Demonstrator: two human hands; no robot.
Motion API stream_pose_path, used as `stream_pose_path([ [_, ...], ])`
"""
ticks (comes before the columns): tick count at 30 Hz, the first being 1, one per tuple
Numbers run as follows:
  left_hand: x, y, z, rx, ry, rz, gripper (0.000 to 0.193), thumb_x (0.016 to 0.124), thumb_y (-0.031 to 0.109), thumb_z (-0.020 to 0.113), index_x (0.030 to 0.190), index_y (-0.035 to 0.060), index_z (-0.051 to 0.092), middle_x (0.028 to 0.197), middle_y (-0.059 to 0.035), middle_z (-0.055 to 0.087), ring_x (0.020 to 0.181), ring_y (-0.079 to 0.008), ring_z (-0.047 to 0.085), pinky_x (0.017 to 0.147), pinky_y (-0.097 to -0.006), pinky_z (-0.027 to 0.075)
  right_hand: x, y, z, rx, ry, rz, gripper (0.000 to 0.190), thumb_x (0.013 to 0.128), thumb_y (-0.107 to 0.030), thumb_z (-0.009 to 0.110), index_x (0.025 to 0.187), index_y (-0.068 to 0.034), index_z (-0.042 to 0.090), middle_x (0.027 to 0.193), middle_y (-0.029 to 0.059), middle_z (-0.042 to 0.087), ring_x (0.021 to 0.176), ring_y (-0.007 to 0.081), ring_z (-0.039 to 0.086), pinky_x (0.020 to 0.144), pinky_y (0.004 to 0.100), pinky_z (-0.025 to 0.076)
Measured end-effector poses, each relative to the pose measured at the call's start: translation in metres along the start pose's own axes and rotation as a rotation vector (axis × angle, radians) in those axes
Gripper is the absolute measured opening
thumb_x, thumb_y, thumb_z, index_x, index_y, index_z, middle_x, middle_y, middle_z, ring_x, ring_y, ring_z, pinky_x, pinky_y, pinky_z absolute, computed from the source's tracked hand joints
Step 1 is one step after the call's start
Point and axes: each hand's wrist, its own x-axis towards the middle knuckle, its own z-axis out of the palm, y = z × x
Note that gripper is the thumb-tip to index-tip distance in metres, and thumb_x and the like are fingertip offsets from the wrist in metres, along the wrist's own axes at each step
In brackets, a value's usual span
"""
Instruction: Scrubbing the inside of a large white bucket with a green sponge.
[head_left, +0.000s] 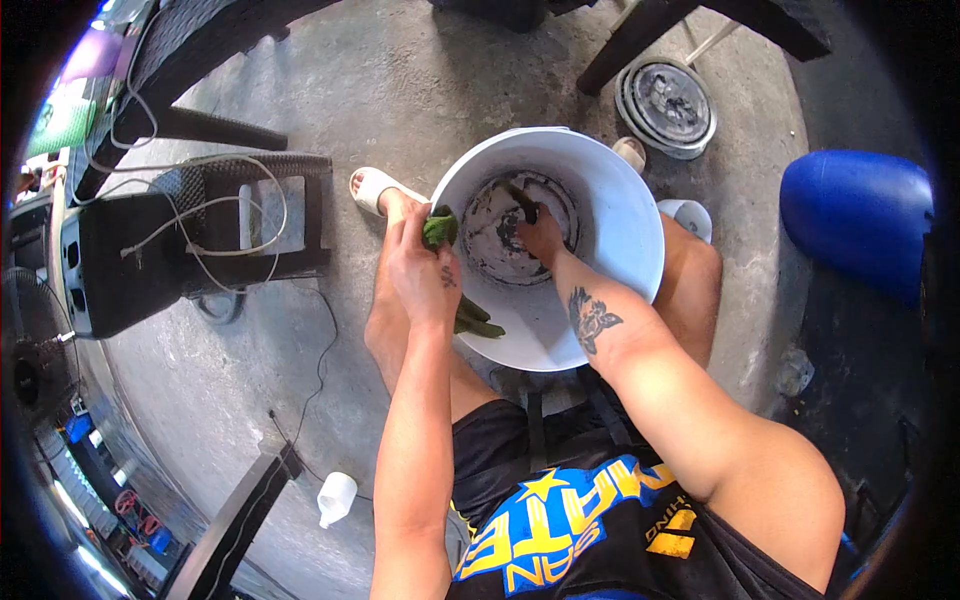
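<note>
A white plastic bucket (619, 225) stands between my knees, its open top facing me. Dark residue and rings mark the bucket's inner bottom. My left hand (426, 270) is at the bucket's left rim, closed around a bunched green cloth item (440, 229), possibly a glove. Finger-like green ends (478, 321) hang below that hand inside the rim. Deep in the bucket, my right hand (541, 234) grips a narrow dark object (519, 195) close to the bottom. Shadow and the hand hide what kind of object it is.
A round lid-like pan (667, 105) with dark residue lies beyond the bucket. At the right is a blue plastic drum (855, 210). A dark woven chair (255, 202) with a looped white cable (225, 161) stands left. A white plastic container (337, 496) lies on the concrete floor (247, 390).
</note>
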Motion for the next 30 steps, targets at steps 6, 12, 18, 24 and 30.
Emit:
stream_pose_path([
  [6,-0.012,-0.021,-0.032,0.156,0.022,-0.004,0.036,0.072,-0.006,0.052,0.107,-0.0023,0.06,0.093,-0.0182,0.059,0.086,-0.034,0.062,0.079,-0.0322,0.048,-0.028,-0.074,0.026,0.113,0.072,0.35,0.045,0.087,-0.018,0.056,0.129,-0.002,0.051,0.117,0.0272,0.059,0.11,0.0391,0.057,0.093,0.0458,0.046],
  [12,-0.005,-0.006,-0.031,0.162,-0.008,-0.031,0.032,0.074,-0.009,0.053,0.105,-0.0043,0.061,0.093,-0.0191,0.061,0.088,-0.0324,0.064,0.078,-0.0332,0.049,-0.013,-0.083,0.019,0.074,0.226,0.306,0.043,0.091,-0.01,0.047,0.133,-0.006,0.046,0.11,0.0271,0.062,0.104,0.0419,0.059,0.088,0.0486,0.047],
  [18,-0.005,-0.01,-0.029,0.126,0.0,-0.088,0.028,0.078,-0.007,0.056,0.105,-0.0036,0.061,0.094,-0.0162,0.062,0.088,-0.029,0.064,0.079,-0.0318,0.049,0.002,-0.072,0.047,-0.175,-0.147,-0.046,0.047,0.091,-0.015,0.048,0.134,0.001,0.042,0.113,0.0267,0.061,0.107,0.0417,0.058,0.09,0.0464,0.047],
  [24,-0.005,-0.006,-0.022,0.187,0.005,-0.078,0.026,0.079,-0.003,0.058,0.105,-0.0023,0.061,0.093,-0.018,0.063,0.087,-0.0292,0.064,0.078,-0.033,0.049,-0.002,-0.069,0.053,0.025,0.01,0.168,0.043,0.092,-0.015,0.047,0.133,-0.004,0.046,0.115,0.0235,0.061,0.107,0.0398,0.058,0.092,0.0452,0.046],
  [30,-0.006,-0.018,-0.037,0.228,0.002,-0.072,0.025,0.079,-0.003,0.057,0.104,-0.0024,0.061,0.091,-0.0176,0.062,0.085,-0.0296,0.064,0.077,-0.0325,0.049,-0.009,-0.089,0.051,-0.136,-0.274,-0.217,0.036,0.087,-0.013,0.05,0.121,-0.001,0.055,0.103,0.0264,0.063,0.096,0.0424,0.06,0.087,0.0473,0.047],
])
